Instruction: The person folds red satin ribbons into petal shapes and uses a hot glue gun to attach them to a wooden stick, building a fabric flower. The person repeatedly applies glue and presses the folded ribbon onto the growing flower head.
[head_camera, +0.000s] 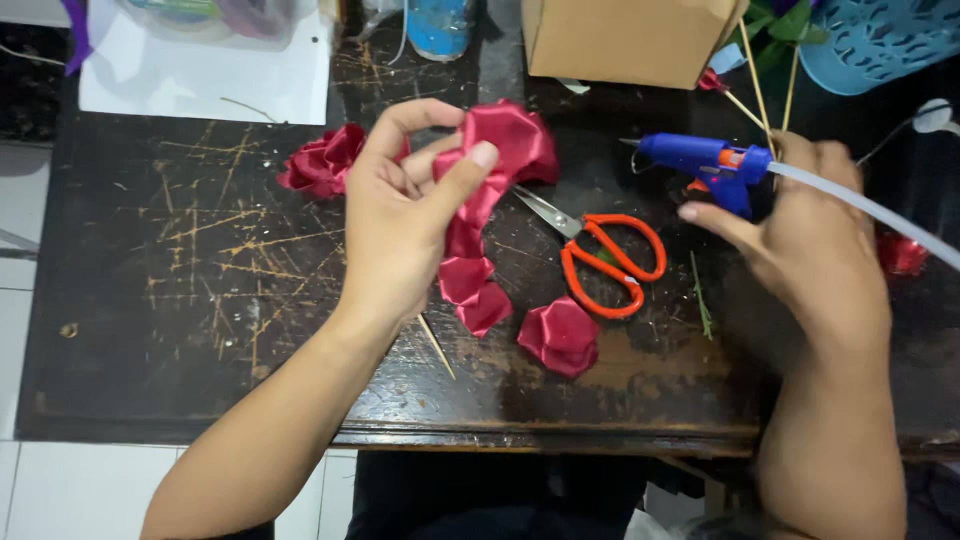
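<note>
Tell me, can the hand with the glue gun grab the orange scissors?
Probably not yet: the right hand is full with the blue glue gun. The scissors lie uncovered just beside it, nothing between.

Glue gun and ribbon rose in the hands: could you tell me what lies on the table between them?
In the head view, orange-handled scissors lie between ribbon rose and blue glue gun.

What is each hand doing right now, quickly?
Left hand: fingers closed on the red ribbon rose.
Right hand: fingers closed around the blue glue gun, index finger extended.
</note>
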